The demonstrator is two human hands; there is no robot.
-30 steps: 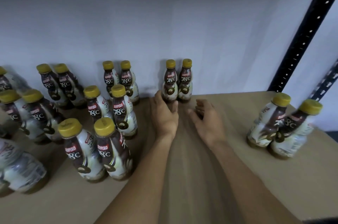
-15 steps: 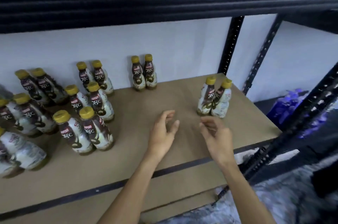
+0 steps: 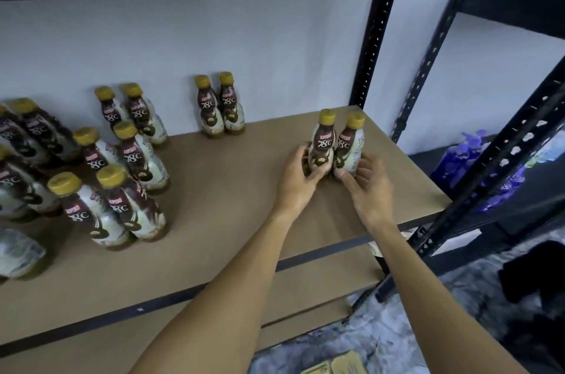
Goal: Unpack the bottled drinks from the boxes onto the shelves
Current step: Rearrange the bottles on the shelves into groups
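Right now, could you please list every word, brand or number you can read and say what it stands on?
"KOPIKO": on the label of the bottle that the left hand grips; also on the front pair.
"78°C": on the same labels, on the back pair, and on the neighbour bottle that the right hand holds.
Smaller print on all labels: too blurred to read.

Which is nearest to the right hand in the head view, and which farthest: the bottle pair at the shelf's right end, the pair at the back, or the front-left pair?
1. The right-end pair: in contact, the right hand grips it from its right side.
2. The back pair: further back and to the left.
3. The front-left pair: far left, at the front.
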